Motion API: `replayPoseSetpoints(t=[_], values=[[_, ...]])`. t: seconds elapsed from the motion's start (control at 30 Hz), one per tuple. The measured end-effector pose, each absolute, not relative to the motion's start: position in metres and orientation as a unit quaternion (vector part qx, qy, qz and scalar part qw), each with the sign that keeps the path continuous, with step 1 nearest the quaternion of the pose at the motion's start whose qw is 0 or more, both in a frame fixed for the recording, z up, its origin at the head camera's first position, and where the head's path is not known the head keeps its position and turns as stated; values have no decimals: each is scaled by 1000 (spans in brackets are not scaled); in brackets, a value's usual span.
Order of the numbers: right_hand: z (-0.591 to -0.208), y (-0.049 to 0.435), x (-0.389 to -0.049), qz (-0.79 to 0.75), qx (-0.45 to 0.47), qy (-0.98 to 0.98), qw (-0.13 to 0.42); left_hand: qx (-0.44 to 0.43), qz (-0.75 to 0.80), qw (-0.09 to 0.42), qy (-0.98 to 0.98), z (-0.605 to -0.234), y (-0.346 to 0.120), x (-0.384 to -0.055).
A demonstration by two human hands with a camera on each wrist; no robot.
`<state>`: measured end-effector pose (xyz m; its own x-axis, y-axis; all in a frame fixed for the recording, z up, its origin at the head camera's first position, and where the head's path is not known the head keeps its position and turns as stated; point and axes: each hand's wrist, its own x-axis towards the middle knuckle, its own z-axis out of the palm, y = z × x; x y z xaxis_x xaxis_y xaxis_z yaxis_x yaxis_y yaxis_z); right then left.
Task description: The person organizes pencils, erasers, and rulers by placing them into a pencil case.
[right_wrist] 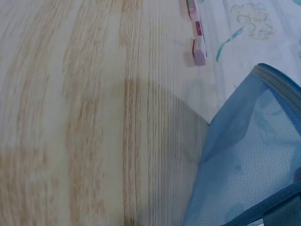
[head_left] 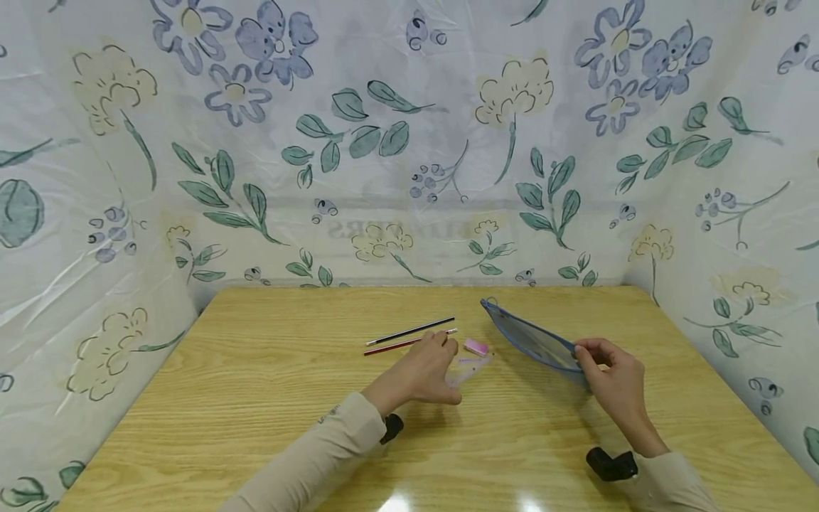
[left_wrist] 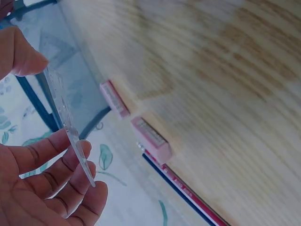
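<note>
My left hand (head_left: 427, 371) pinches a clear, thin plastic set square (left_wrist: 68, 120) between thumb and fingertips, above the table. In the left wrist view it is seen nearly edge-on. My right hand (head_left: 616, 384) grips the near corner of a blue mesh zipper pouch (head_left: 534, 341), which is lifted at a tilt. Faint shapes show through its mesh; I cannot tell exactly what lies inside. Two pink erasers, one nearer (left_wrist: 153, 141) and one farther (left_wrist: 114, 99), lie beyond the left hand. Beside them are a red pencil (head_left: 390, 348) and a dark pencil (head_left: 409, 331), partly behind that hand in the head view.
The wood-grain table (head_left: 256, 398) spreads around both hands. A floral cloth (head_left: 409, 156) hangs behind it and along both sides. Black wrist straps (head_left: 611, 466) sit at the sleeve cuffs.
</note>
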<state>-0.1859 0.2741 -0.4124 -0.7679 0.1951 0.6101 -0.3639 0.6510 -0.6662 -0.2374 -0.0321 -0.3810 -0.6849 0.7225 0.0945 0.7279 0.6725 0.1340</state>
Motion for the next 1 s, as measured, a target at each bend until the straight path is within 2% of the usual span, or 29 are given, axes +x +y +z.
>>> replayPoseSetpoints(t=[0.27,1.0], values=[[-413,274,-185,411,42,-848,333,-395,-112,13,-912,-373,-34,-238],[-413,273,-186,409,40,-849,333,-388,-173,46,-904,-361,-30,-239]])
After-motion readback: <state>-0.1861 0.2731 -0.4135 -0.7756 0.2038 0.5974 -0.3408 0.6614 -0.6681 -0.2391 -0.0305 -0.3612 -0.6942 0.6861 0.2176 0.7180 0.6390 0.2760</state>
